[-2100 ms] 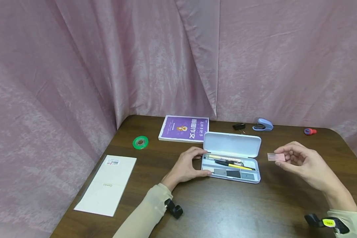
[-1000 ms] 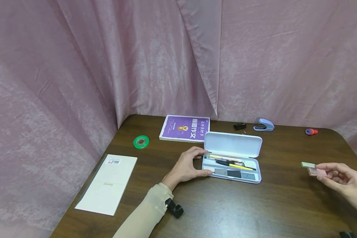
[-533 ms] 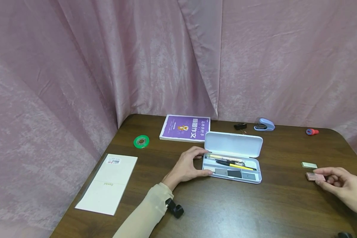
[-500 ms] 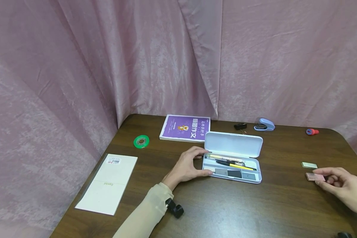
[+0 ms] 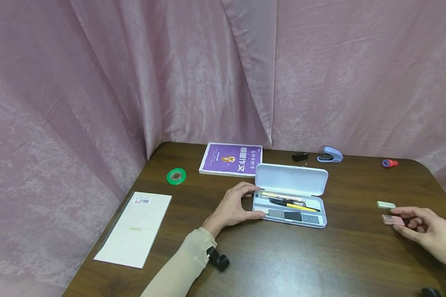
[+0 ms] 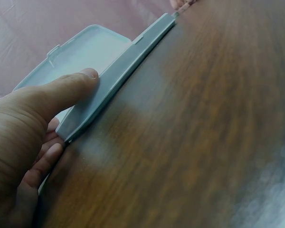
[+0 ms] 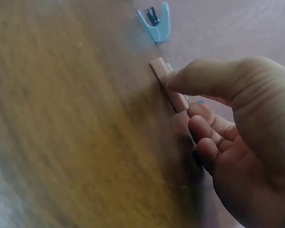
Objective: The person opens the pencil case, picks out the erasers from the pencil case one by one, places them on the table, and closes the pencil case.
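Observation:
My left hand [image 5: 230, 208] grips the left end of an open pale blue pencil case [image 5: 291, 179]. Its thumb presses the front wall of the case in the left wrist view. Inside lie several pens [image 5: 293, 207] in the back compartment and grey and dark flat pieces [image 5: 292, 216] in the front one. Over at the right, my right hand [image 5: 432, 233] pinches a pink eraser [image 5: 388, 219] between thumb and index finger, low at the tabletop. Just behind it is a pale green eraser-like block [image 5: 384, 204], apart from the pink one.
A purple book [image 5: 223, 159], a black binder clip [image 5: 300, 157], a blue stapler [image 5: 330, 154] and a red-and-blue stamp-like piece [image 5: 390, 163] line the back. Green tape [image 5: 176, 176] and a white notepad [image 5: 135, 231] lie left. A pink curtain [image 5: 208, 82] hangs behind the table.
My right hand has carried the pink eraser rightward, away from the pencil case, and lowered it in front of the green block. The left hand has stayed on the case.

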The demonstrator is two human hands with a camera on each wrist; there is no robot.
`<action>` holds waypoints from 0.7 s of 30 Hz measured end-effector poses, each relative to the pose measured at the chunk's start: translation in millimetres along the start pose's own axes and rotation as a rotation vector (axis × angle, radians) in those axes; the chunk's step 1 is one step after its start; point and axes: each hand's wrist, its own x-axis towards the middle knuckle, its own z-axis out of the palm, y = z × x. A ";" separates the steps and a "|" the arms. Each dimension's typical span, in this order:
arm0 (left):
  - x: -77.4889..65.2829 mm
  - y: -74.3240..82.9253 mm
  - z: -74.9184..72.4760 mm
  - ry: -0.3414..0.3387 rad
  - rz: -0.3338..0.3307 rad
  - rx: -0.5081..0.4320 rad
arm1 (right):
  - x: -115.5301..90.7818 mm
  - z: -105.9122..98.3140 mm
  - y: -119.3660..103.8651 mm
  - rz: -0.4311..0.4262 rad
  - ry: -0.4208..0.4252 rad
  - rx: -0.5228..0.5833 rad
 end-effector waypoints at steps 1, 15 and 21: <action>-0.1 0.5 -0.2 -0.001 0.000 0.000 | 0.5 -0.7 -0.3 -0.008 0.004 0.020; 0.2 0.7 -1.5 0.003 0.019 0.010 | 18.6 -4.0 -43.2 -0.104 0.054 0.212; -0.4 1.2 -1.3 0.004 0.016 0.007 | 31.3 -1.5 -76.5 -0.091 -0.076 0.516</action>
